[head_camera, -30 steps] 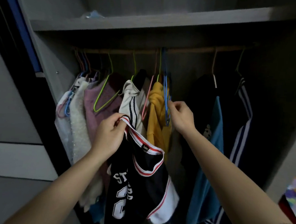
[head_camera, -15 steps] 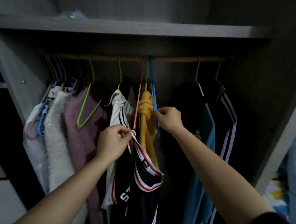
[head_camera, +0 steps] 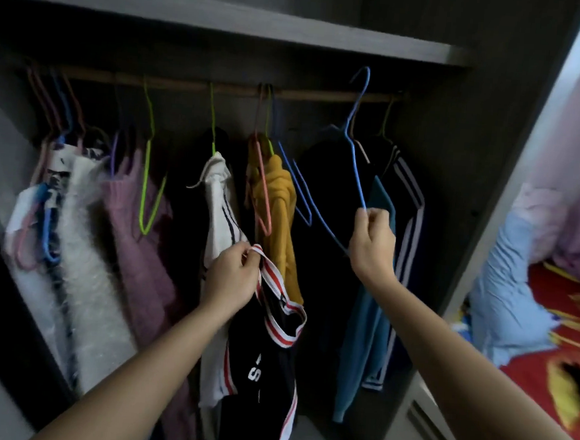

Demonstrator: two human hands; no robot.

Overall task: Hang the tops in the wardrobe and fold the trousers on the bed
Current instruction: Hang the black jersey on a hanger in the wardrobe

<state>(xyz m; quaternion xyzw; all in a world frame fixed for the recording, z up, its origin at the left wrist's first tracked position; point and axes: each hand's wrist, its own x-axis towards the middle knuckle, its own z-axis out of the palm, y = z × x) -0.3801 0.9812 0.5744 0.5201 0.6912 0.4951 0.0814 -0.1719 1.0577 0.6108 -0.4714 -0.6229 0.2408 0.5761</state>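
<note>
The wardrobe (head_camera: 474,164) stands open, its rail (head_camera: 188,85) crowded with hung clothes; the bed (head_camera: 548,341) shows at the right edge, well apart from the hands. The black top (head_camera: 264,365), trimmed in red and white stripes, hangs limp in front of the hung clothes, below the rail and not yet on it. It looks light, soft and floppy, likely a slick sports knit that will slide off thin wire unless both shoulders are seated; the banded shoulder strap and neck edge are the firmest parts, so those are the places to hold, keeping the neck opening spread for the hanger to pass through. The blue hanger (head_camera: 353,148) is thin coated wire, light and stiff but springy; its hook shows above the rail and seems to be free of it; it is best held low on the frame, leaving one arm clear to feed into the strap. The left hand (head_camera: 231,277) has fingers curled, pinching the striped strap at its top; the right hand (head_camera: 371,246) pinches the hanger at its lower corner.
</note>
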